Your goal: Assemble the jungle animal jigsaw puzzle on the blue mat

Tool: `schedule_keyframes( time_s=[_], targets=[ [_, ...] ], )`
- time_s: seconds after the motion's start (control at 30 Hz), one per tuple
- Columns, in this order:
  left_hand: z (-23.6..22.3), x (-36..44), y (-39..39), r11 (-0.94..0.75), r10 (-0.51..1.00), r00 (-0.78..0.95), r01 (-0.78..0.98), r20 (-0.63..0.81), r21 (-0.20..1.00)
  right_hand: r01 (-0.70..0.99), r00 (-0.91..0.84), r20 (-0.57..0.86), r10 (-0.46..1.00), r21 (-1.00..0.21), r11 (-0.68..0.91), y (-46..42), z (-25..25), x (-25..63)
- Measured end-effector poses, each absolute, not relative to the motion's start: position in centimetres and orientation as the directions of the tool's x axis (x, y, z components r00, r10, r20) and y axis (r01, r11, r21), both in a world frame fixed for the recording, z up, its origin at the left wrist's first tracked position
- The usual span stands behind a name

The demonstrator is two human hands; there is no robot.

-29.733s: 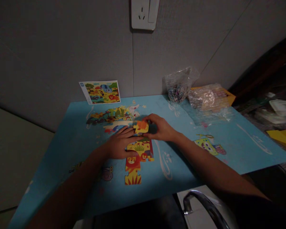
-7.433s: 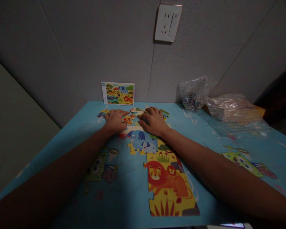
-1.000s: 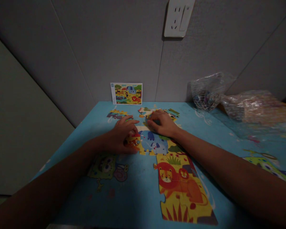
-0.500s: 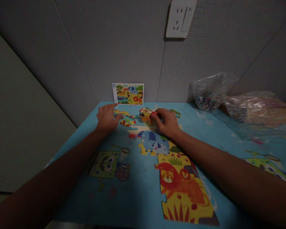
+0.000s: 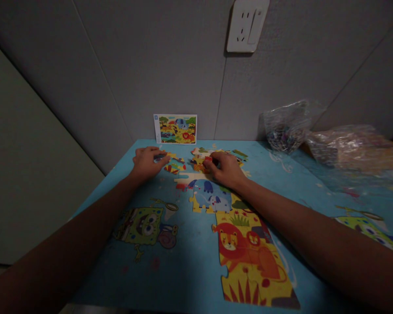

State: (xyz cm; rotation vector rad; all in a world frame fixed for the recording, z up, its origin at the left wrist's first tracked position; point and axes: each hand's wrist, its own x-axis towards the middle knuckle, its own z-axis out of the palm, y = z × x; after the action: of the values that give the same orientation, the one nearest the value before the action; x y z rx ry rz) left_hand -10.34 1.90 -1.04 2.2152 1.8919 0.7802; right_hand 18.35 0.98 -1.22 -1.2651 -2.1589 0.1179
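Note:
My right hand point(image 5: 227, 169) pinches a jigsaw puzzle piece point(image 5: 208, 159) with a red patch between thumb and fingers. It hovers over a loose group of puzzle pieces point(image 5: 199, 166), partly hidden by the hand. My left hand point(image 5: 146, 164) is at the left pieces point(image 5: 175, 165), thumb and forefinger apart at their edge; whether it touches them I cannot tell. Nearer to me lies a joined puzzle section, with blue elephants point(image 5: 203, 192) at its top and orange lions point(image 5: 249, 253) below. My right forearm passes along its right side.
A printed picture card point(image 5: 177, 129) leans on the grey wall behind the table. At the back right are clear plastic bags point(image 5: 284, 131) with things inside. The blue tablecloth point(image 5: 190, 270) bears cartoon prints. A wall socket point(image 5: 248, 26) is above.
My left hand has lowered, its fingers now nearer the left pieces. My right hand has shifted slightly, and the pale piece seen by its fingers now lies farther back among the others.

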Motion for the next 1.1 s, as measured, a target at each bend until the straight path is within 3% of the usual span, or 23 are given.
schedule_keyframes(
  time_s=[0.1,0.4,0.67,0.9,1.1],
  targets=[
    [-0.7,-8.7,1.0,-0.204,0.962,0.119,0.912,0.248,0.356,0.765,-0.325,0.487,0.811,-0.368,0.528,1.1,-1.3,18.3],
    [-0.7,-8.3,0.9,-0.260,0.955,0.162,0.859,0.247,0.441,0.833,-0.161,0.510,0.845,-0.389,0.394,1.2,-1.3,18.3],
    [-0.7,-8.4,0.7,-0.305,0.948,0.237,0.871,0.214,0.386,0.875,-0.068,0.462,0.884,-0.399,0.276,1.7,-1.6,18.5],
    [-0.8,-8.9,1.3,-0.290,0.956,0.216,0.800,0.198,0.525,0.868,-0.039,0.468,0.883,-0.421,0.262,1.9,-2.0,18.6],
    [0.0,-8.6,0.8,-0.269,0.963,0.217,0.793,0.160,0.547,0.859,-0.047,0.450,0.892,-0.437,0.266,2.0,-2.1,18.7]
  ],
)
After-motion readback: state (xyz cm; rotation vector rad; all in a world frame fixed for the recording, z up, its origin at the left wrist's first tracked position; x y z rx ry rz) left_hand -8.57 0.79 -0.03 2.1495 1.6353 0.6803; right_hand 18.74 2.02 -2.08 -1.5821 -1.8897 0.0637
